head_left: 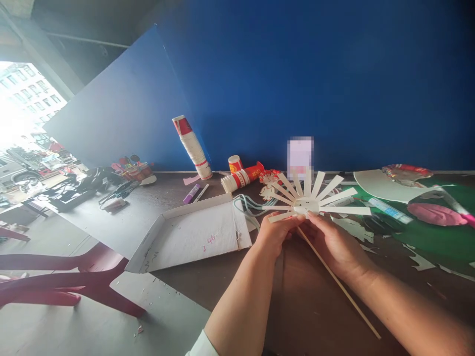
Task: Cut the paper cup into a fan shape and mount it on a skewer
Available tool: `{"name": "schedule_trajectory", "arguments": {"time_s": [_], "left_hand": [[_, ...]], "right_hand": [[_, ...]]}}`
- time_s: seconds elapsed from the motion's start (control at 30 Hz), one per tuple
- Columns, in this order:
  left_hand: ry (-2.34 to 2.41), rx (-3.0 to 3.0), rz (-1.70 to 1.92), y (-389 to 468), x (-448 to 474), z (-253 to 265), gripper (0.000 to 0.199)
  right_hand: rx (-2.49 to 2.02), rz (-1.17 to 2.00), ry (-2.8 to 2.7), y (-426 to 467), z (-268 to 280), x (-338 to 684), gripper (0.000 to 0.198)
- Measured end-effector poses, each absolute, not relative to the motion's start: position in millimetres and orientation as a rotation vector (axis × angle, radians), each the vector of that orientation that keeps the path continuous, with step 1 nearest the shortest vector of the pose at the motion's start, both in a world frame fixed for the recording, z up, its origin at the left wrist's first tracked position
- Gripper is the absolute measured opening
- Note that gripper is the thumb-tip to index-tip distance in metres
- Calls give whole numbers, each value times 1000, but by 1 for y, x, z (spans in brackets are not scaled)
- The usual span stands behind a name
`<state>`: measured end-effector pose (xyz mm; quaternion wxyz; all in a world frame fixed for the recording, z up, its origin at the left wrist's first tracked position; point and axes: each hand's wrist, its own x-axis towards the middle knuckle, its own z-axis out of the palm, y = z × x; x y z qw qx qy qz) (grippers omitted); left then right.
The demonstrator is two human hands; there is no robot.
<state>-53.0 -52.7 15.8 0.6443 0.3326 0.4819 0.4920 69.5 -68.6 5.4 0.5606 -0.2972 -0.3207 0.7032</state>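
A white paper cup (306, 205), its wall cut into several strips spread out like rays, is between my two hands above the dark table. Small dark dots mark its round base. My left hand (279, 229) grips its lower left edge, fingers closed. At the lower right edge, my right hand (326, 237) pinches the cup with thumb and fingers. A thin wooden stick (339, 284) slants from below the cup down to the right, passing by my right palm; its upper end is hidden at my fingers.
A white cardboard box lid (193, 240) lies left of my hands. Behind it are a leaning stack of paper cups (193, 148), a lying cup stack (243, 179) and a purple marker (192, 193). Paper scraps (352, 229) and a glue tube (390, 210) lie right. A red plastic chair (74, 272) stands left.
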Motion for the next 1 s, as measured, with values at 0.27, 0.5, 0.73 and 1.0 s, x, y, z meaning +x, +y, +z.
{"name": "schedule_trajectory", "arguments": {"time_s": [0.27, 0.5, 0.73, 1.0], "left_hand": [[1044, 750, 1155, -52, -52, 13, 46], [1011, 753, 1203, -53, -51, 15, 44], [974, 770, 1206, -57, -50, 22, 45], [1077, 732, 1177, -58, -50, 28, 33]], "right_hand": [[-821, 1583, -1017, -71, 3, 76, 30], [-850, 1558, -1066, -74, 12, 72, 32], [-790, 1565, -1025, -71, 9, 69, 29], [-723, 1603, -966, -71, 12, 72, 39]]}}
